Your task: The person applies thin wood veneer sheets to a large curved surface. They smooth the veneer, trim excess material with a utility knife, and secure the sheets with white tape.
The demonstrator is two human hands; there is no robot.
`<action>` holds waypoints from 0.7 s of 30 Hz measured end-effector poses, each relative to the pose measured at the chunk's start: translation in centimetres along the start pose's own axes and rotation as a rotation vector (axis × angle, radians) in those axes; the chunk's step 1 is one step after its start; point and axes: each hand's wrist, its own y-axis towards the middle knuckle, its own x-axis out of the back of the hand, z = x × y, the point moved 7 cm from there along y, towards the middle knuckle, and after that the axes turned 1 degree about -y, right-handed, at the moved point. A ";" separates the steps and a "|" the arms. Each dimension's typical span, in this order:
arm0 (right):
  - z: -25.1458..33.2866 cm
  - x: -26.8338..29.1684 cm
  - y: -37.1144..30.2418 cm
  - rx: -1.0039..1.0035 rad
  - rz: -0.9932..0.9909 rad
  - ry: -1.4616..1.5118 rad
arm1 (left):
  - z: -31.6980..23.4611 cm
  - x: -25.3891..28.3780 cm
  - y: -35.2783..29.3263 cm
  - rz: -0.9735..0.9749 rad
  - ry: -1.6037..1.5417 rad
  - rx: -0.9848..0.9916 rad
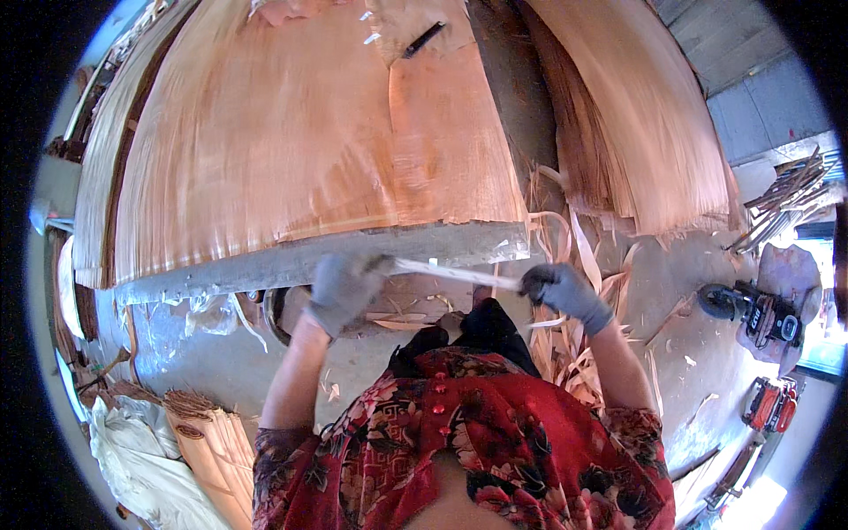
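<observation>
In front of my body a narrow white strip [458, 273], which looks like tape, is stretched between my two gloved hands. My left hand [344, 291], in a grey glove, is closed on one end close to the table's near edge; it is slightly blurred. The other end is pinched in the dark fingertips of my right hand [565, 298]. Just beyond the strip, a large stack of thin wood veneer sheets [283, 132] lies on a grey table [380, 240]. Near the far end, a slim black tool [424, 41] rests on the veneer; its kind is unclear.
Another veneer stack [649, 115] stands to the right, past a gap. Loose veneer scraps [579, 371] litter the floor by my right arm. A white sack [132, 468] and a veneer bundle [216, 455] lie at lower left. A black wheeled machine [764, 318] stands at right.
</observation>
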 end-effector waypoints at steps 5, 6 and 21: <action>0.0 7.8 4.0 0.073 -0.184 -0.204 | 4.7 3.2 5.4 -0.063 0.212 0.315; 0.9 8.8 4.9 0.083 -0.199 -0.290 | 5.6 3.0 6.1 -0.062 0.256 0.328; -0.7 10.7 14.2 0.075 -0.130 -0.770 | 7.4 0.0 7.4 0.057 0.620 0.685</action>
